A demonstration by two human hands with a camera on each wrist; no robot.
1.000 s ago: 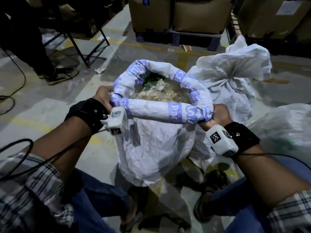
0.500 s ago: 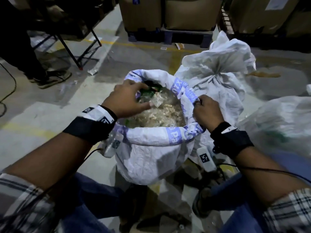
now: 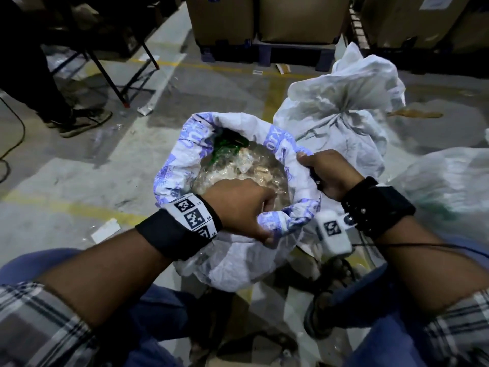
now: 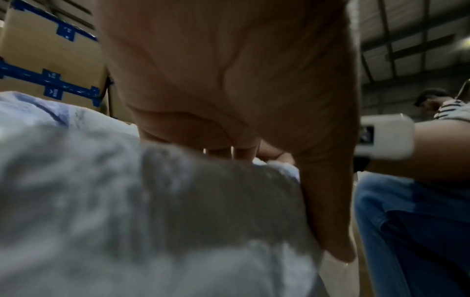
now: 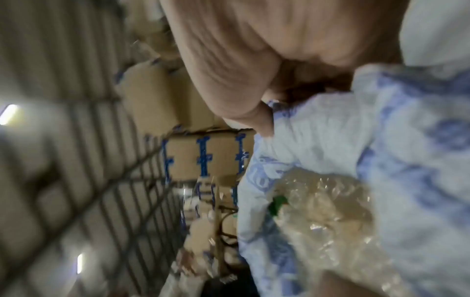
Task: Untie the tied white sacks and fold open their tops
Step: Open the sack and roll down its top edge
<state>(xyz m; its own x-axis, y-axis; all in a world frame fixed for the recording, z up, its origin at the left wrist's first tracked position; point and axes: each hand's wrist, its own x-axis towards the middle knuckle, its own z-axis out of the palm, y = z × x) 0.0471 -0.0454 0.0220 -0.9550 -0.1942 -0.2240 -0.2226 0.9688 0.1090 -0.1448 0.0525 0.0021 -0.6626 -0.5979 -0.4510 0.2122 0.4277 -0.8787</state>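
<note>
While open, sack (image 3: 246, 260) with plastic wrappers (image 3: 246, 170)

Pretty sure this is a warehouse or some kind of storage hall. The concrete floor (image 3: 79, 160) has yellow lines (image 3: 66, 206) painted across it like marked lanes, and there are big cardboard boxes (image 3: 301, 19) sitting on a pallet (image 3: 264, 50) at the back, more of them taped in blue (image 4: 48, 60) and stacked high in the wrist views. Overhead there's a ribbed metal roof (image 5: 50, 60) with strip lights (image 5: 10, 114), very industrial. White woven sacks (image 3: 341, 109) stand straight on the floor, and bits of scrap paper (image 3: 105, 230) lie around.
</note>
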